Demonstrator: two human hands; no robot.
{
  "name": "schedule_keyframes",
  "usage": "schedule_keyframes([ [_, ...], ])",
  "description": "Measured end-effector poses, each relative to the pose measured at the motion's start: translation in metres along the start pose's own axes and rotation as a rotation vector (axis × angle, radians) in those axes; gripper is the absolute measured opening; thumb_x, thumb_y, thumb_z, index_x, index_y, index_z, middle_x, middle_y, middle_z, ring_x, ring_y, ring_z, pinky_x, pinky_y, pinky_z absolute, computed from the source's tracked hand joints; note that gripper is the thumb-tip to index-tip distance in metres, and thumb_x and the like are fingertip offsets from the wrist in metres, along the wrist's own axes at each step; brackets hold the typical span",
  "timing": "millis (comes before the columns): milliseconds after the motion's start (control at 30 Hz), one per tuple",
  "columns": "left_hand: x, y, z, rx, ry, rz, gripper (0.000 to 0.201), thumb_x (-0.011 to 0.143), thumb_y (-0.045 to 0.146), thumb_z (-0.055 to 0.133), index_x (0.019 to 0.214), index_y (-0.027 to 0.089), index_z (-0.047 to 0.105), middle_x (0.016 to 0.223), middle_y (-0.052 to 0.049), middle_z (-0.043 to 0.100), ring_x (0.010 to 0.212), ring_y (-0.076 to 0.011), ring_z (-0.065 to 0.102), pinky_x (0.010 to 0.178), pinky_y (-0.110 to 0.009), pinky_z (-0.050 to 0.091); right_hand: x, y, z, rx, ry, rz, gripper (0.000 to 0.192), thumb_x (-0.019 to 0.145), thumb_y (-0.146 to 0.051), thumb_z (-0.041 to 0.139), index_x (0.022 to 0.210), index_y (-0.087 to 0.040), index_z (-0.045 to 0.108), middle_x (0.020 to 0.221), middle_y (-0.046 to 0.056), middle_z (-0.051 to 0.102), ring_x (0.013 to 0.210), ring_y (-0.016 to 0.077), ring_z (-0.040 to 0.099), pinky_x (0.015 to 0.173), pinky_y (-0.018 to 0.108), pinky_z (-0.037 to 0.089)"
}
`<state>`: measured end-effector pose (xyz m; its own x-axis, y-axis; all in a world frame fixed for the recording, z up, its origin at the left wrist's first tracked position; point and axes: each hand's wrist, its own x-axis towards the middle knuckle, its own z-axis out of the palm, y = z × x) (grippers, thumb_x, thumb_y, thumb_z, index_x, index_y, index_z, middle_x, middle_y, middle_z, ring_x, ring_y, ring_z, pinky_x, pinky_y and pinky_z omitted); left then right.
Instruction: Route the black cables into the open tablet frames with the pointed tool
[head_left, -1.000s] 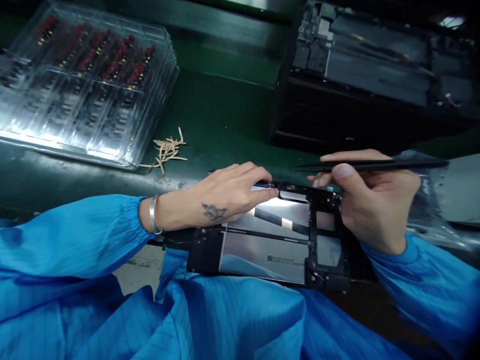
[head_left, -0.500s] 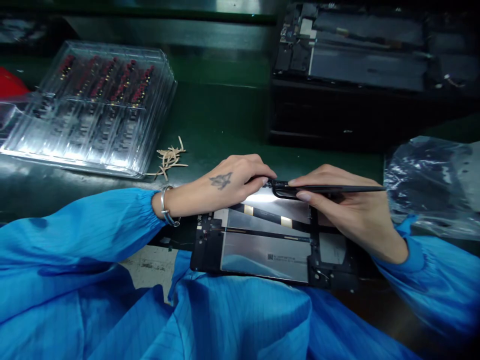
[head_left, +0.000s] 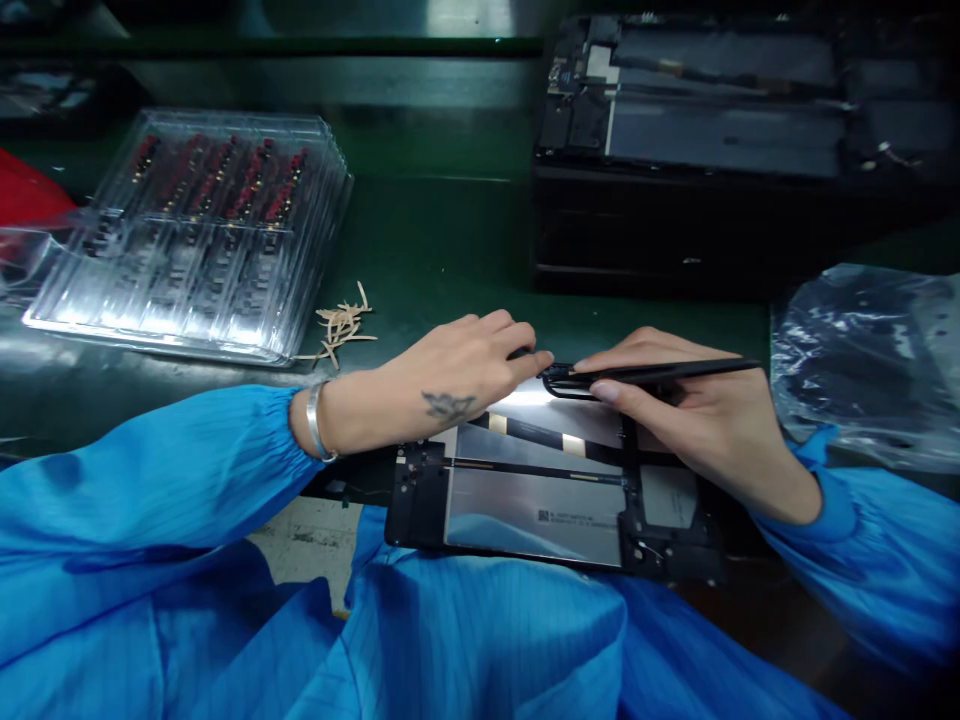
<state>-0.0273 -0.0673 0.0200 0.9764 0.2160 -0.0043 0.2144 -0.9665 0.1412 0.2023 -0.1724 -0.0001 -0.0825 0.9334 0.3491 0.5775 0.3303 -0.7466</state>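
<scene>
An opened tablet (head_left: 534, 510), its silver battery and black flex cables exposed, lies in front of me at the bench edge, against my blue smock. My right hand (head_left: 686, 420) pinches black tweezers (head_left: 701, 369), whose bent tip reaches the tablet's far edge. At that same edge, my left hand (head_left: 454, 370) has its fingers curled and its index fingertip beside the tweezers' tip. Whatever small part lies under those fingertips is hidden from view. A bracelet (head_left: 316, 422) circles my left wrist.
Clear plastic trays (head_left: 180, 250) with red and black small parts stand stacked at left. Tan strips (head_left: 341, 328) lie beside them. More opened tablets (head_left: 720, 110) are piled at the back right. A clear plastic bag (head_left: 862, 370) sits at right.
My left hand has rolled over, its fingers bending more and its wrist turning a little toward me. The tweezers have tilted slightly, staying at the tablet's far edge. The camera view has shifted slightly.
</scene>
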Motion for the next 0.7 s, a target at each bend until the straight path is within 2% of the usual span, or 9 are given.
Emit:
schedule_keyframes([
  [67,0.004,0.002,-0.007,0.140,-0.039,0.059,0.037,0.104,0.009,0.041,0.132,0.006,0.065,0.121,-0.017,0.066,0.106,-0.0297,0.060,0.080,-0.040,0.050,-0.001,0.000,-0.001,0.001,0.052,0.011,0.009,0.092,-0.024,0.075,0.098,-0.027,0.081,0.093,-0.001,0.077,0.083,0.0139,0.070,0.070,0.026,0.056],
  [133,0.011,-0.001,-0.013,0.110,-0.070,0.071,0.030,0.104,0.010,0.043,0.120,0.007,0.068,0.116,-0.017,0.066,0.102,-0.0274,0.060,0.078,-0.037,0.048,-0.003,0.001,0.000,0.009,0.140,0.049,0.011,0.093,-0.024,0.075,0.100,-0.029,0.081,0.095,-0.002,0.077,0.085,0.0132,0.071,0.072,0.025,0.057],
  [233,0.024,-0.015,-0.017,-0.202,-0.137,0.053,0.020,0.104,0.021,0.054,0.114,0.011,0.068,0.111,-0.011,0.067,0.095,-0.0206,0.062,0.076,-0.030,0.046,-0.005,0.003,0.001,0.135,0.239,0.093,0.019,0.095,-0.022,0.073,0.110,-0.033,0.080,0.081,-0.004,0.074,0.074,0.0125,0.069,0.079,0.029,0.061],
  [333,0.038,-0.032,-0.014,-0.470,-0.161,0.067,0.016,0.099,0.030,0.065,0.104,0.015,0.070,0.097,-0.004,0.068,0.086,-0.0161,0.063,0.073,-0.025,0.044,-0.003,0.000,-0.001,0.311,0.270,0.039,0.027,0.096,-0.020,0.071,0.119,-0.031,0.078,0.069,-0.004,0.069,0.063,0.0153,0.068,0.082,0.039,0.065],
  [400,0.045,-0.042,-0.008,-0.536,-0.149,0.055,0.013,0.096,0.028,0.066,0.095,0.017,0.072,0.088,-0.003,0.069,0.079,-0.0145,0.062,0.068,-0.024,0.042,-0.003,-0.008,-0.007,0.315,0.300,-0.004,0.028,0.097,-0.018,0.068,0.123,-0.027,0.076,0.071,-0.001,0.071,0.066,0.0194,0.072,0.082,0.044,0.066],
  [467,0.049,-0.052,-0.002,-0.615,-0.140,-0.010,0.011,0.092,0.026,0.066,0.090,0.018,0.074,0.083,-0.002,0.070,0.074,-0.0140,0.063,0.065,-0.024,0.041,-0.010,-0.019,-0.017,0.216,0.318,-0.010,0.026,0.098,-0.016,0.065,0.120,-0.025,0.075,0.077,0.001,0.076,0.076,0.0232,0.076,0.083,0.046,0.067],
  [533,0.052,-0.061,0.002,-0.781,-0.158,-0.125,0.011,0.087,0.028,0.069,0.086,0.018,0.074,0.078,-0.003,0.072,0.070,-0.0152,0.065,0.061,-0.024,0.042,-0.024,-0.029,-0.026,0.113,0.241,-0.031,0.024,0.098,-0.013,0.061,0.113,-0.028,0.073,0.092,0.002,0.080,0.090,0.0244,0.079,0.089,0.042,0.067],
  [633,0.051,-0.068,0.000,-1.034,-0.155,-0.249,0.015,0.079,0.032,0.076,0.077,0.018,0.074,0.073,-0.004,0.072,0.063,-0.0169,0.063,0.057,-0.026,0.041,-0.048,-0.034,-0.029,-0.014,-0.115,-0.202,0.030,0.096,-0.011,0.059,0.117,-0.030,0.068,0.125,0.003,0.076,0.115,0.0250,0.074,0.103,0.036,0.064],
  [700,0.048,-0.065,-0.009,-1.090,-0.099,-0.241,0.013,0.076,0.031,0.080,0.074,0.019,0.075,0.070,-0.005,0.071,0.062,-0.0174,0.062,0.057,-0.028,0.042,-0.060,-0.032,-0.023,-0.178,-0.302,-0.387,0.034,0.095,-0.015,0.064,0.127,-0.026,0.065,0.141,0.008,0.067,0.130,0.0278,0.066,0.116,0.043,0.054],
])
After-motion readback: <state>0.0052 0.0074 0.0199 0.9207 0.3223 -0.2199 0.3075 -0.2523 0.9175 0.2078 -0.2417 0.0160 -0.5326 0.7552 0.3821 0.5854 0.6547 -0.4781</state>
